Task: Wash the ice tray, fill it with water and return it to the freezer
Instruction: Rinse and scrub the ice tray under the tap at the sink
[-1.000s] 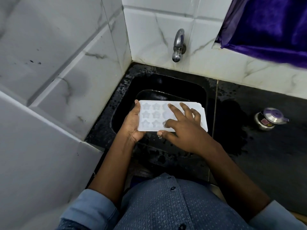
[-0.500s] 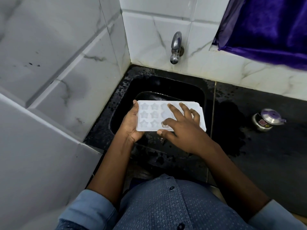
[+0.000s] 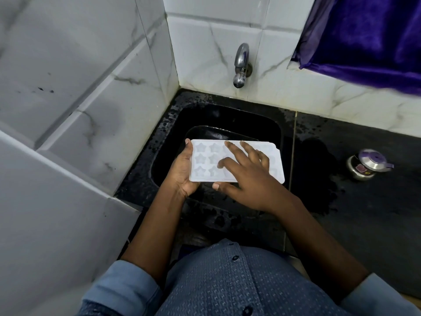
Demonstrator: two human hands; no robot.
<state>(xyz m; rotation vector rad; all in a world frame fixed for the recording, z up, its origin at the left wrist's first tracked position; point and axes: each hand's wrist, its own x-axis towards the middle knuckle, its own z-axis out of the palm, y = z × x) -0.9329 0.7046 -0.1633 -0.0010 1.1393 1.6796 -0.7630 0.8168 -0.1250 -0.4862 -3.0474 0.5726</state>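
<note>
A white ice tray with star-shaped moulds is held level over the black sink. My left hand grips its left end from below, thumb on the edge. My right hand lies across the tray's top with fingers spread and nearly straight, touching the moulds; its thumb sits at the near edge. The right half of the tray is mostly hidden under that hand. The steel tap on the back wall shows no running water.
White marble-look tiles close in the left side and the back. A wet black counter stretches right of the sink, with a small steel pot with a purple-topped lid on it. A purple cloth hangs at the upper right.
My right hand's fingers have slid left and up across the tray and spread straighter. The tray and my left hand stay where they were over the sink.
</note>
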